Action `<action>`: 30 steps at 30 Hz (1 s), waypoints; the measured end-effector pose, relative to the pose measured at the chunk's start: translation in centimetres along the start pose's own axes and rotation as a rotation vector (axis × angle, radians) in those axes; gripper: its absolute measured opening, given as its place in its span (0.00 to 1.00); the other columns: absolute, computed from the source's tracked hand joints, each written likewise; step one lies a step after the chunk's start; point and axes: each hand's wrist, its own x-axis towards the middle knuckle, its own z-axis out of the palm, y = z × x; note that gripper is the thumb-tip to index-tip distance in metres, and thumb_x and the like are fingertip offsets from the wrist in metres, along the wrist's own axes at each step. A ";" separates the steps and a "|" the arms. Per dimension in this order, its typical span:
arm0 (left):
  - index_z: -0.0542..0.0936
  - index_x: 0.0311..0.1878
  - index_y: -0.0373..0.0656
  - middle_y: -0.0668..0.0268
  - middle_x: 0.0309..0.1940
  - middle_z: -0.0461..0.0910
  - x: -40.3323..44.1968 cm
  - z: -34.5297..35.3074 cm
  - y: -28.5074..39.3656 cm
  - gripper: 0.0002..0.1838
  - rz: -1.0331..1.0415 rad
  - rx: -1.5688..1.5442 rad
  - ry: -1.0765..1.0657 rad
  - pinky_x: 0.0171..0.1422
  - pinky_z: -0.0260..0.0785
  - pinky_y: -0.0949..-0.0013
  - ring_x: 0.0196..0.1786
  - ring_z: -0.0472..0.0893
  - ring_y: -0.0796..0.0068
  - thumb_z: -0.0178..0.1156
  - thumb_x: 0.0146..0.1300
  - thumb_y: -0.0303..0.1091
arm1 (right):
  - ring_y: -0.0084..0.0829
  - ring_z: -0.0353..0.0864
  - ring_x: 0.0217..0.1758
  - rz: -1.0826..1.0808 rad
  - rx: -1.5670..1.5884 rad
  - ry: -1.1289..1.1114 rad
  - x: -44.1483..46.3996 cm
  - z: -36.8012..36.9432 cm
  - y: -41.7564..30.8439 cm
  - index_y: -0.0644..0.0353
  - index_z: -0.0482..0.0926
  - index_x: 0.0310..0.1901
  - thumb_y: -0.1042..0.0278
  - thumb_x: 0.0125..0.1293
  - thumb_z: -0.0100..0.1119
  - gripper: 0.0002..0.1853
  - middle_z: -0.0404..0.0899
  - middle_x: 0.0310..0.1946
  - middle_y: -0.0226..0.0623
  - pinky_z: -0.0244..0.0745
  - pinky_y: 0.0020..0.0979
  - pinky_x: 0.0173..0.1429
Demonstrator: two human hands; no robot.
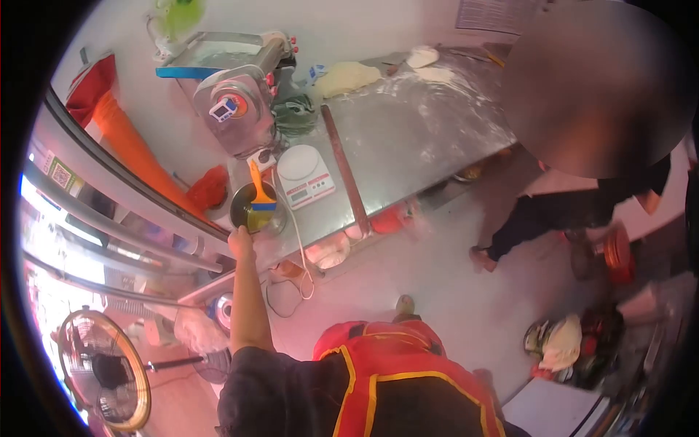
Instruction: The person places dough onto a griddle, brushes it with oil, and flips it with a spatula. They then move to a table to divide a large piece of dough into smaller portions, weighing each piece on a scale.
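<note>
My left hand (240,242) reaches forward and is closed at the near side of a round, dark metal pot (237,210). Whether it grips the rim or a short handle is too small to tell. Yellowish liquid shows inside. A brush (260,191) with an orange handle, blue band and pale bristles leans in the pot, its handle pointing up and away. Just right of the pot, a white kitchen scale (309,184) with a round plate stands on the metal table. I cannot make out my right hand in the view.
A long wooden rolling pin (342,164) lies across the metal table (415,156). Behind are a metal machine (237,109) and pale dough (349,78) amid flour. A co-worker (582,197) stands at the right. A white cord (300,251) hangs over the edge; a fan (105,368) stands lower left.
</note>
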 end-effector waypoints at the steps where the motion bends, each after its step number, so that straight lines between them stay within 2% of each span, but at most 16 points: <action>1: 0.74 0.25 0.34 0.63 0.20 0.73 3.0 0.3 -3.1 0.11 0.019 0.025 -0.078 0.26 0.68 0.69 0.19 0.70 0.74 0.51 0.56 0.32 | 0.28 0.73 0.18 -0.273 -0.231 -0.005 3.9 -3.5 -4.2 0.59 0.76 0.26 0.73 0.58 0.54 0.05 0.74 0.17 0.34 0.68 0.30 0.20; 3: 0.74 0.29 0.35 0.65 0.20 0.72 3.8 0.2 -4.1 0.10 -0.132 -0.230 -0.059 0.25 0.68 0.71 0.19 0.69 0.75 0.53 0.57 0.33 | 0.37 0.79 0.31 -0.675 -0.966 0.141 11.4 -8.8 -12.1 0.50 0.79 0.26 0.60 0.51 0.54 0.07 0.79 0.26 0.33 0.74 0.39 0.36; 4: 0.74 0.31 0.36 0.66 0.21 0.71 3.1 0.6 -4.4 0.09 -0.206 -0.360 -0.056 0.24 0.68 0.71 0.19 0.69 0.75 0.55 0.58 0.34 | 0.38 0.78 0.29 -0.496 -0.926 0.174 16.6 -10.2 -15.1 0.52 0.78 0.28 0.60 0.54 0.54 0.07 0.80 0.26 0.34 0.74 0.40 0.35; 5: 0.74 0.32 0.36 0.66 0.21 0.70 2.2 0.4 -4.5 0.10 -0.213 -0.359 -0.019 0.23 0.68 0.72 0.19 0.69 0.76 0.56 0.59 0.35 | 0.36 0.78 0.26 -0.473 -0.575 0.049 14.5 -11.2 -25.2 0.57 0.78 0.31 0.62 0.58 0.54 0.08 0.79 0.23 0.35 0.74 0.38 0.32; 6: 0.73 0.34 0.36 0.67 0.21 0.69 1.0 0.2 -3.5 0.12 -0.215 -0.359 0.013 0.22 0.68 0.73 0.20 0.69 0.76 0.58 0.60 0.37 | 0.31 0.77 0.26 -0.766 -0.541 0.243 23.4 -12.1 -22.9 0.63 0.78 0.33 0.65 0.61 0.54 0.10 0.77 0.21 0.35 0.73 0.35 0.32; 8: 0.72 0.34 0.35 0.66 0.21 0.68 -3.9 1.4 0.1 0.14 -0.031 -0.125 0.234 0.25 0.69 0.70 0.23 0.72 0.72 0.59 0.61 0.39 | 0.27 0.76 0.28 -0.635 -0.495 0.234 26.7 -12.4 -33.4 0.66 0.79 0.36 0.65 0.63 0.54 0.11 0.77 0.23 0.32 0.73 0.33 0.31; 10: 0.72 0.38 0.33 0.60 0.28 0.72 -9.4 4.9 4.0 0.14 0.519 0.425 0.598 0.33 0.69 0.67 0.30 0.74 0.66 0.58 0.61 0.37 | 0.32 0.80 0.32 -0.559 -0.372 0.149 25.5 -11.0 -43.7 0.65 0.79 0.39 0.64 0.63 0.53 0.12 0.81 0.27 0.37 0.74 0.35 0.36; 12: 0.71 0.44 0.32 0.53 0.38 0.74 -12.8 10.3 7.5 0.15 0.346 0.633 0.340 0.43 0.67 0.62 0.39 0.74 0.61 0.59 0.59 0.33 | 0.36 0.81 0.36 -0.617 -0.531 0.155 24.2 -9.3 -51.7 0.65 0.79 0.41 0.64 0.63 0.53 0.13 0.82 0.30 0.41 0.75 0.35 0.41; 14: 0.70 0.49 0.32 0.48 0.46 0.73 -11.0 17.6 2.1 0.19 0.599 0.380 0.024 0.52 0.65 0.59 0.47 0.73 0.55 0.59 0.56 0.30 | 0.40 0.82 0.39 -0.670 -0.639 0.157 24.5 -7.2 -55.2 0.64 0.79 0.43 0.64 0.62 0.53 0.13 0.82 0.34 0.44 0.75 0.35 0.46; 16: 0.68 0.53 0.32 0.47 0.50 0.72 -12.3 24.6 6.4 0.21 0.745 0.401 -0.078 0.59 0.62 0.56 0.54 0.70 0.49 0.58 0.56 0.28 | 0.42 0.81 0.43 -0.719 -0.729 0.139 24.8 -6.6 -57.4 0.63 0.78 0.46 0.65 0.62 0.54 0.14 0.81 0.39 0.47 0.74 0.35 0.50; 19: 0.68 0.53 0.31 0.46 0.53 0.71 -11.3 30.8 9.3 0.22 0.637 0.422 -0.203 0.62 0.59 0.55 0.58 0.68 0.46 0.58 0.56 0.28 | 0.41 0.81 0.45 -0.680 -0.657 0.033 24.2 -6.8 -63.0 0.62 0.77 0.48 0.64 0.62 0.55 0.15 0.80 0.43 0.48 0.73 0.35 0.52; 20: 0.68 0.53 0.31 0.46 0.53 0.71 -10.6 32.1 9.6 0.21 0.627 0.429 -0.171 0.63 0.59 0.54 0.58 0.68 0.47 0.58 0.56 0.28 | 0.41 0.81 0.46 -0.727 -0.622 0.031 25.6 -7.3 -63.8 0.62 0.77 0.48 0.65 0.62 0.54 0.15 0.80 0.43 0.48 0.73 0.35 0.52; 22: 0.68 0.53 0.31 0.46 0.53 0.70 -9.3 33.0 8.8 0.21 0.564 0.474 -0.061 0.63 0.57 0.53 0.58 0.67 0.47 0.58 0.57 0.29 | 0.41 0.80 0.47 -0.841 -0.573 -0.039 29.2 -8.0 -64.8 0.62 0.77 0.49 0.66 0.63 0.54 0.14 0.79 0.45 0.48 0.73 0.36 0.52; 25: 0.69 0.51 0.31 0.45 0.50 0.70 -8.9 31.8 7.6 0.20 0.388 0.499 0.169 0.59 0.61 0.55 0.54 0.70 0.48 0.57 0.58 0.31 | 0.39 0.80 0.48 -0.650 -0.457 -0.114 34.0 -7.6 -67.1 0.62 0.76 0.50 0.67 0.65 0.52 0.14 0.80 0.44 0.46 0.73 0.36 0.51; 28: 0.69 0.48 0.31 0.43 0.48 0.70 -10.2 29.5 5.3 0.18 0.076 0.432 0.350 0.55 0.65 0.58 0.50 0.72 0.49 0.57 0.58 0.32 | 0.39 0.80 0.47 -0.790 -0.735 -0.222 31.3 -6.0 -75.8 0.65 0.74 0.52 0.71 0.66 0.50 0.14 0.80 0.44 0.45 0.73 0.35 0.53; 30: 0.70 0.46 0.30 0.46 0.44 0.73 -11.0 28.2 1.4 0.17 -0.155 0.249 0.449 0.50 0.67 0.62 0.46 0.74 0.56 0.57 0.57 0.33 | 0.39 0.80 0.46 -0.941 -0.694 -0.346 35.2 -5.3 -78.4 0.65 0.74 0.52 0.70 0.66 0.49 0.14 0.80 0.44 0.45 0.73 0.34 0.52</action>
